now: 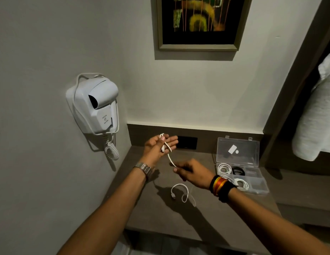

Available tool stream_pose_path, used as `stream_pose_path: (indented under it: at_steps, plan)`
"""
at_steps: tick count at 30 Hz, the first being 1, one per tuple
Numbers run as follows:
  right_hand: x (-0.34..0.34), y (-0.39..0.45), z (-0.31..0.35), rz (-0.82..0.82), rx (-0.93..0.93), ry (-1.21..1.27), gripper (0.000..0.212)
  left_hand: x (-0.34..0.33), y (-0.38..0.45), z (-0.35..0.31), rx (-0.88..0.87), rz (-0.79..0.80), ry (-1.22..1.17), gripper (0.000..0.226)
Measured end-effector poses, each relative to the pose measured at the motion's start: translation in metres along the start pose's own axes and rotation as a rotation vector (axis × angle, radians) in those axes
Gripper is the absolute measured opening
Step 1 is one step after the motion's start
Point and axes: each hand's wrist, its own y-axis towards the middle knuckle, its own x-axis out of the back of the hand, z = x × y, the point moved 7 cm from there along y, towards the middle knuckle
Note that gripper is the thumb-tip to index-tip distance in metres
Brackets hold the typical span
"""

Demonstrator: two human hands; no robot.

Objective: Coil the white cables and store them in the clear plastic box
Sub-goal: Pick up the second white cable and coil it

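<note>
My left hand (159,146) is raised above the shelf, palm up, with a white cable (169,155) looped around its fingers and pinned by the thumb. The cable runs down to my right hand (192,172), which pinches it a little lower and to the right. The cable's loose end (180,192) curls on the brown shelf (153,214) below both hands. At the right stands the clear plastic box (252,188), lid open. Two coiled white cables (224,168) and a black coil (238,171) lie in its compartments.
A white wall-mounted hair dryer (95,105) with a spiral cord hangs on the left wall. A dark socket panel (187,142) sits in the back edge. A framed picture (200,23) hangs above. A white towel (315,116) hangs at right.
</note>
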Motion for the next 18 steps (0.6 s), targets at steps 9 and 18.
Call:
stream_pose_path:
  at_steps: [9,18]
  plan:
    - [0.104,0.01,0.048,-0.319,0.142,-0.202,0.017,-0.014,-0.019,0.002,-0.148,0.189,0.807,0.031]
    - [0.071,0.033,0.006,-0.298,0.036,0.299,0.029,-0.027,-0.018,-0.013,0.046,0.206,0.05,0.029]
